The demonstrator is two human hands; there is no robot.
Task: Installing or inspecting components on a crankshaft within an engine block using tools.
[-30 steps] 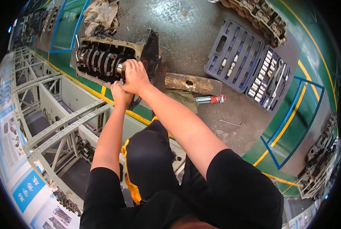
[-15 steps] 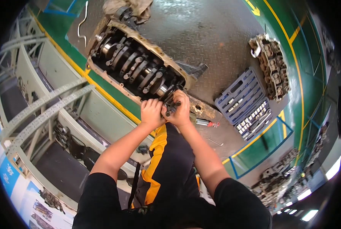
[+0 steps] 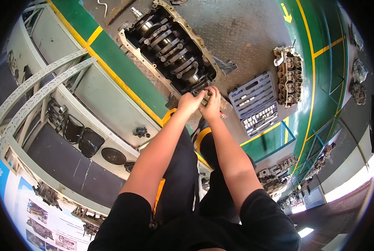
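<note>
A large engine block (image 3: 147, 60) lies open on the floor plate in front of me, its crankshaft (image 3: 168, 46) and the row of bearing caps with bolts showing. Both hands meet just off the block's near right end. Between my fingertips is a small dark metal part (image 3: 206, 94), seemingly a bearing cap with bolts; most of it is hidden by the fingers. My left hand (image 3: 189, 103) is closed on it from the left, thumb stretched toward the right hand. On the other side, my right hand (image 3: 212, 104) pinches it with thumb and fingers.
An open blue-grey socket set case (image 3: 254, 94) lies to the right, with a cylinder head (image 3: 289, 75) beyond it. Along the left runs a pale metal frame (image 3: 44, 77) with engine parts on its shelves. A bent metal rod (image 3: 103, 7) rests at the far left.
My view has shifted, so the block sits higher and further right. My hands have drawn back from the block's near edge and closed together around the dark part.
</note>
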